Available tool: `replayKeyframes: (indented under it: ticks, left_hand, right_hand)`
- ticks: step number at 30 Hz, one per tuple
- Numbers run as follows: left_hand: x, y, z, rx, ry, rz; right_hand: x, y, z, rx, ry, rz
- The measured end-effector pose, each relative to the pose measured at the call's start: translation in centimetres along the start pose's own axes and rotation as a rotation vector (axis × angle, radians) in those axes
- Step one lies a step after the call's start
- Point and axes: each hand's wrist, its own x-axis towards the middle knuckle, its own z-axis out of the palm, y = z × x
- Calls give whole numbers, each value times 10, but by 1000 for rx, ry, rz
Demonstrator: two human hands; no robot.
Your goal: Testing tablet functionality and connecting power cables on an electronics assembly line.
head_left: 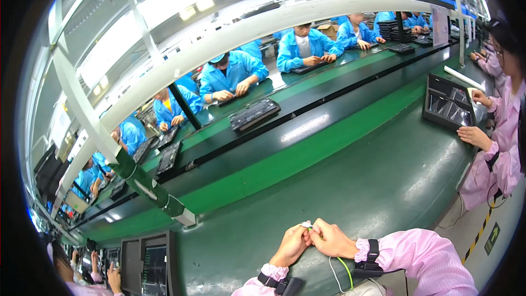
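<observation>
My left hand (294, 245) and my right hand (332, 239) meet above the green bench top. The fingertips of both are closed around a small white piece (307, 225) with a bit of green on it. Fingers cover most of it, so its exact kind does not show. From beneath my right hand a thin green cord (346, 269) and a thin white cord (333, 271) hang down toward the bench edge. Whether they join the held piece is hidden. Pink striped sleeves and black wrist bands are on both my arms.
A black divided tray (147, 240) stands at the lower left. On the right a person in pink handles an open black case (433, 111). A green and white post (164, 200) rises left of my hands. Black panels (255, 114) lie along the far line, where people in blue work.
</observation>
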Motion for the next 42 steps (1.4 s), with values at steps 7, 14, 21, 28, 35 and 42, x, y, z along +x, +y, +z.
replayKeyframes:
  ticks: [7,14,21,28,35,42]
  left_hand:
    - [-3,-5,-2,-7,64,43]
    - [-8,-12,-5,-28,36,51]
    - [-12,-9,-7,-37,22,2]
    - [-12,-8,-6,-12,26,11]
    - [-11,-7,-8,-30,16,-2]
    - [-11,-7,-6,-20,37,9]
  right_hand:
    - [-1,-1,3,-103,11,-38]
    - [-3,4,1,-218,-48,-1]
    - [-7,3,7,-122,-8,-121]
    - [-6,2,5,-191,-24,-98]
    - [-6,8,8,-267,-50,-54]
    - [-5,7,7,-193,-35,-121]
